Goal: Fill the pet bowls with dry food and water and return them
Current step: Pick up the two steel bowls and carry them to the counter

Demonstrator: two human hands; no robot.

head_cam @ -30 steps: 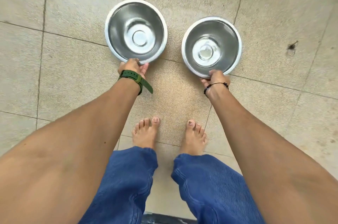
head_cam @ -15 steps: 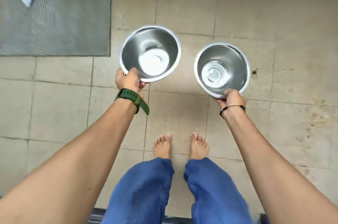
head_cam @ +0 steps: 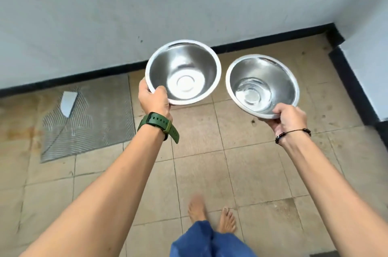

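Two empty stainless-steel pet bowls are held up in front of me, well above the tiled floor. My left hand (head_cam: pixel 154 99), with a green watch on its wrist, grips the near rim of the left bowl (head_cam: pixel 183 71), thumb inside the rim. The right bowl (head_cam: pixel 262 84) is pinched at its near rim by my right hand (head_cam: pixel 288 118), which wears a black bead bracelet. Both bowls tilt toward me, so their shiny insides show. No food or water is in view.
A pale wall (head_cam: pixel 189 5) with a black skirting (head_cam: pixel 273 41) stands ahead and turns a corner at the right. A grey patch of ridged mortar (head_cam: pixel 88 122) with a white shard lies on the floor at left. My bare feet (head_cam: pixel 210 214) are on beige tiles.
Both bowls have come up off the floor in my hands. The view has swung up from my feet to the wall, and one foot is blurred in a step.
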